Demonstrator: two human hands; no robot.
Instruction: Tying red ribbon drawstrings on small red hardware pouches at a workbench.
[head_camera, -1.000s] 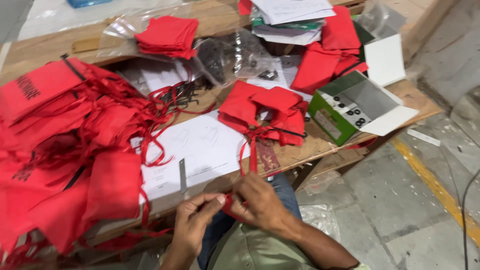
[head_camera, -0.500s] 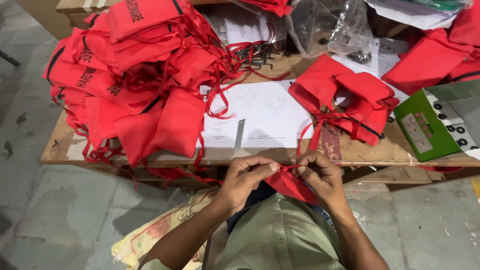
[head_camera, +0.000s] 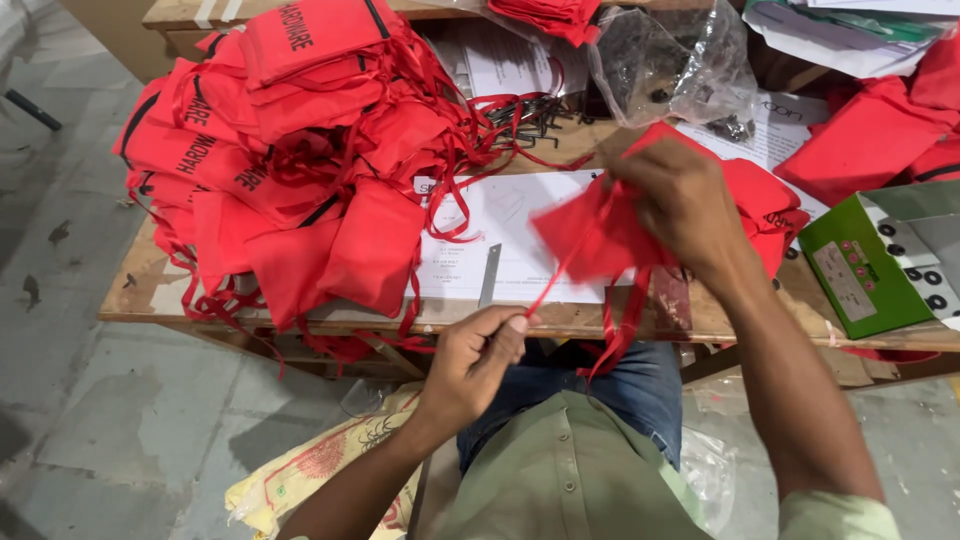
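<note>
At frame centre, the right hand (head_camera: 680, 200) gripped a small red fabric drawstring pouch (head_camera: 590, 240) while the left hand (head_camera: 480, 355) pinched its red ribbon cord (head_camera: 555, 285), pulled taut. A large heap of similar red pouches (head_camera: 280, 150) lay upper left; this pouch looked nearly cinched.

Pretty rough workspace: a worn wooden bench (head_camera: 150, 300) with chipped, scuffed edges, sitting on a grey concrete floor (head_camera: 90, 420) that's stained and spotted. Light is flat and even, no hard shadows. A yellow patterned sack (head_camera: 300, 480) lies on the floor below the bench's near edge.
</note>
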